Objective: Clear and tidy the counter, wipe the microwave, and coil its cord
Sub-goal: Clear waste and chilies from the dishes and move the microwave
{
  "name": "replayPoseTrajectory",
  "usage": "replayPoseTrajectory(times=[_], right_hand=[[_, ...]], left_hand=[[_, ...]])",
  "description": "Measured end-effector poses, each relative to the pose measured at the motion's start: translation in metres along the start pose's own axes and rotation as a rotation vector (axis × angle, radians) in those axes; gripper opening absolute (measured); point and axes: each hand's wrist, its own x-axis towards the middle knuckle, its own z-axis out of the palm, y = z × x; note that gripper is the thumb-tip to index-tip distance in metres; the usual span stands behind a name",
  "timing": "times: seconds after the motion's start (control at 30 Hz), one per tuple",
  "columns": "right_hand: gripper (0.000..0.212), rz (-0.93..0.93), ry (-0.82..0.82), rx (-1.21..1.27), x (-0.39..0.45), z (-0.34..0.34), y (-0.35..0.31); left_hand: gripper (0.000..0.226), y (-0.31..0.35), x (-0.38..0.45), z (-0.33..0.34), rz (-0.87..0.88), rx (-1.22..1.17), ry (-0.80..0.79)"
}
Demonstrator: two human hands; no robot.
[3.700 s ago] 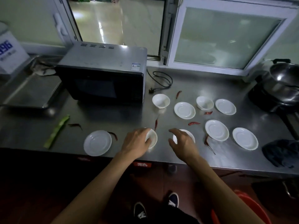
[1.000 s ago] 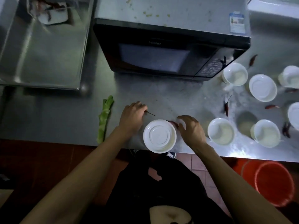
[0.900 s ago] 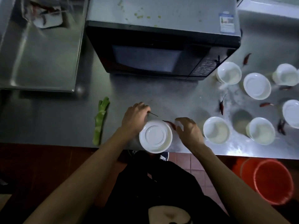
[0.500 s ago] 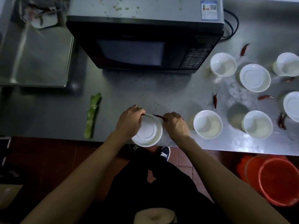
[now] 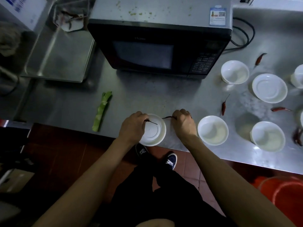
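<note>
Currently my left hand (image 5: 133, 126) and right hand (image 5: 184, 123) each pinched a dried red chili; the overhanging white ceramic saucer (image 5: 153, 130) risked tipping off the steel counter (image 5: 147, 99).

Only 1 view was supplied, a wide-angle camera worn on the person's head. It looked steeply down and forward over the near edge of the steel counter (image 5: 144, 95). The counter's near edge crossed the middle of the frame on a slant, lower toward the right. The microwave (image 5: 157, 46) stood toward the far side, its top and front both visible. The floor (image 5: 193, 169) and the person's shoes (image 5: 171, 159) showed below the near edge. Both forearms entered from the bottom corners, close to the lens. Straight lines bowed toward the frame borders. No 2nd view shared the scene.
</note>
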Motion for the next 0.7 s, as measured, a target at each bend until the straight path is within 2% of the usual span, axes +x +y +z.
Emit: replayPoseTrajectory(times=[0.17, 0.3, 0.4, 0.7], right_hand=[[0.014, -0.030, 0.061, 0.106, 0.007, -0.012, -0.007], [0.007, -0.114, 0.120, 0.165, 0.003, -0.017, -0.019], [0.009, -0.175, 0.139, 0.188, 0.001, -0.014, -0.035], [0.010, -0.310, 0.118, 0.237, -0.003, 0.016, -0.116]], left_hand=[[0.018, -0.002, -0.014, -0.009, -0.040, -0.065, 0.055], [0.024, -0.008, -0.019, -0.019, -0.074, -0.088, 0.105], [0.031, -0.016, -0.023, -0.026, -0.070, -0.100, 0.138], [0.020, -0.083, -0.056, -0.065, -0.119, -0.138, 0.294]])
